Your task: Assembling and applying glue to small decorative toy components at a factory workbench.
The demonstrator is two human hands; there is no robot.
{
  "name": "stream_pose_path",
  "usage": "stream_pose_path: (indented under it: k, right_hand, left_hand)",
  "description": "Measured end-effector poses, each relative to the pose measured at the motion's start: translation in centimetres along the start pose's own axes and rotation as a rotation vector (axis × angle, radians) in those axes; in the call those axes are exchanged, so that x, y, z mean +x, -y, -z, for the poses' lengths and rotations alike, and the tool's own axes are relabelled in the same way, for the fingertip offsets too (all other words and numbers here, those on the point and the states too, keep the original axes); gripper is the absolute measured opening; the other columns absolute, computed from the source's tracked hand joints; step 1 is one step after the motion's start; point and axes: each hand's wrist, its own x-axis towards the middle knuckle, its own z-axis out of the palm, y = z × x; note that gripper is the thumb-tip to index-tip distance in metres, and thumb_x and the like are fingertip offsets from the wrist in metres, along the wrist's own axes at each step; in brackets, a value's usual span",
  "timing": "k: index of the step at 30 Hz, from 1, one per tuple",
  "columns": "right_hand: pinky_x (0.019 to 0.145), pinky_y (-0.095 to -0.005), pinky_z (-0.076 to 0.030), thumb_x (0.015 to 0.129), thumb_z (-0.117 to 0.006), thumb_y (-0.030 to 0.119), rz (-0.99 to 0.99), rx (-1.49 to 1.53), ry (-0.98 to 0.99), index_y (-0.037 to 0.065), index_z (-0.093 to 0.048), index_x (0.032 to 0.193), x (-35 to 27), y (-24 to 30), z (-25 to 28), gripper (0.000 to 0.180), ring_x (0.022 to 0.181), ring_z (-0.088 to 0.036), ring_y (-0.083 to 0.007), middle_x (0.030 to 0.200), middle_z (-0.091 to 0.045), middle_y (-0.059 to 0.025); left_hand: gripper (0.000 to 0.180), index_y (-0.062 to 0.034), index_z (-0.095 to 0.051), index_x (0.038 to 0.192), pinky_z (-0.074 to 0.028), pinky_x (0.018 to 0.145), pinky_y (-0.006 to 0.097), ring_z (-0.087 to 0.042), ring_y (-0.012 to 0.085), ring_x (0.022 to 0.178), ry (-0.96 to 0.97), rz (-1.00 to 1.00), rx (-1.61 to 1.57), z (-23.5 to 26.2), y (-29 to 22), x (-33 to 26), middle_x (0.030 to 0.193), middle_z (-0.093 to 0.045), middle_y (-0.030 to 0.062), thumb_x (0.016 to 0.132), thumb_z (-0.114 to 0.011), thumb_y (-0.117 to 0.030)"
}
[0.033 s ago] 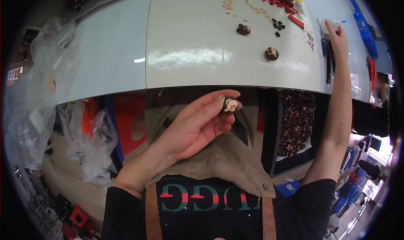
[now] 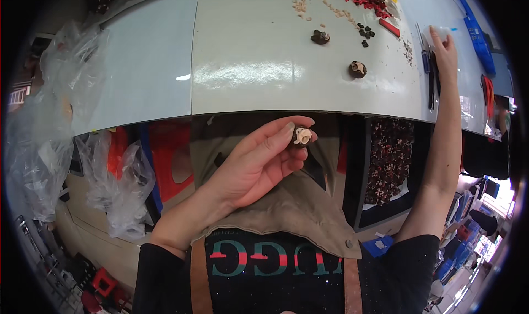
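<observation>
Pinching a round brown-and-cream piece (image 2: 301, 137), my left hand (image 2: 250, 162) shows its cream part seemingly seated. Beyond this grip lie two similar pieces (image 2: 357, 69), then loose dark bits (image 2: 365, 32) and cream bits (image 2: 299, 6), likely unused; rightward, my right hand (image 2: 445, 52) touches a translucent item (image 2: 440, 30), hold unclear.

left hand (image 2: 256, 162) pinches brown-cream piece (image 2: 301, 137) | right hand (image 2: 445, 55) at translucent object (image 2: 442, 31) | two similar pieces (image 2: 357, 69) on table (image 2: 242, 38)
</observation>
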Motion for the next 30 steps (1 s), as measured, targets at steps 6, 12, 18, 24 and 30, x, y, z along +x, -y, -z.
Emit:
stream_pose_path:
  k: [6,12,18,24,30]
  right_hand:
    - [0.084,-0.0258,-0.045,0.091,-0.056,0.024,0.060,0.554,0.094,-0.001,-0.052,0.109,-10.0,7.3,4.6,0.031,0.097,-0.058,-0.0154,0.106,-0.059,-0.0122]
    - [0.078,-0.0291,-0.042,0.076,-0.068,0.014,0.316,0.382,0.136,-0.001,-0.054,0.101,-22.8,13.0,7.7,0.032,0.090,-0.054,-0.0184,0.096,-0.059,-0.0112]
    - [0.062,-0.0301,-0.037,0.053,-0.081,0.040,0.477,0.274,0.271,0.004,-0.059,0.084,-26.5,15.7,7.8,0.052,0.071,-0.049,-0.0179,0.076,-0.057,-0.0044]
    - [0.048,-0.0268,-0.033,0.050,-0.074,0.056,0.536,0.265,0.325,0.003,-0.059,0.077,-27.3,17.0,7.5,0.061,0.054,-0.046,-0.0158,0.064,-0.056,-0.0037]
    - [0.047,-0.0260,-0.036,0.053,-0.076,0.054,0.544,0.175,0.360,0.002,-0.061,0.073,-27.1,18.1,7.0,0.058,0.055,-0.050,-0.0156,0.063,-0.055,-0.0035]
  left_hand:
    - [0.034,-0.0031,-0.045,0.123,-0.048,0.079,0.024,-0.055,0.0100,0.087,0.051,0.023,-0.037,1.5,-0.1,0.1,0.109,-0.054,0.0094,0.096,-0.044,-0.024]
    - [0.037,-0.0039,-0.044,0.125,-0.049,0.081,0.026,-0.057,0.0110,0.091,0.066,0.081,-0.048,1.9,0.4,1.2,0.113,-0.054,0.0081,0.095,-0.045,-0.027]
    - [0.038,-0.0043,-0.043,0.126,-0.048,0.084,0.026,-0.057,0.0114,0.095,0.072,0.104,-0.017,1.9,0.3,1.0,0.115,-0.054,0.0083,0.095,-0.045,-0.028]
    - [0.034,-0.0057,-0.045,0.125,-0.047,0.087,0.026,-0.056,0.0120,0.099,0.082,0.004,0.028,1.8,0.3,0.3,0.117,-0.054,0.0075,0.095,-0.048,-0.021]
    - [0.031,-0.0062,-0.046,0.124,-0.046,0.089,0.026,-0.055,0.0125,0.102,0.087,-0.120,0.146,1.7,0.3,-0.4,0.115,-0.054,0.0061,0.094,-0.049,-0.016]
